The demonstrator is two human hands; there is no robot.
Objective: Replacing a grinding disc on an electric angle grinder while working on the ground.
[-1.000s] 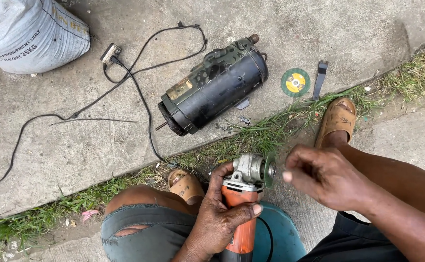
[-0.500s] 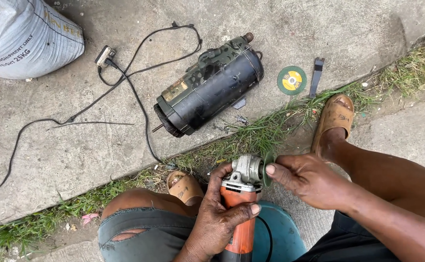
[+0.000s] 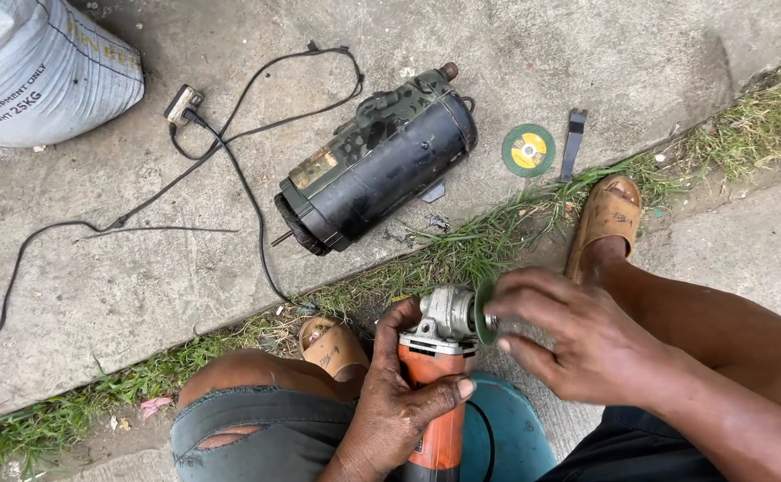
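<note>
Angle grinder (image 3: 440, 379) with an orange body and grey metal head sits at six o'clock in our view, gripped in our left hand (image 3: 398, 406), whose fingers wrap tight around the body with the thumb laid across it. Our right hand (image 3: 578, 344) comes in from four o'clock, its fingertips pinching the green disc (image 3: 482, 312) mounted at the grinder's head.

We crouch outdoors on rough grey concrete slabs (image 3: 141, 295), a strip of grass (image 3: 462, 250) running through the joint between them from eight o'clock up to two o'clock. Our tan sandals (image 3: 606, 219) stand along that seam. At twelve o'clock a dark cylindrical motor (image 3: 377, 165) lies on its side, a black cable (image 3: 248, 192) looping past it to a small plug (image 3: 182, 104). A spare green and yellow disc (image 3: 528, 149) and a flat dark wrench (image 3: 573, 143) lie at one o'clock. A white woven sack (image 3: 38, 67) rests at ten o'clock.
</note>
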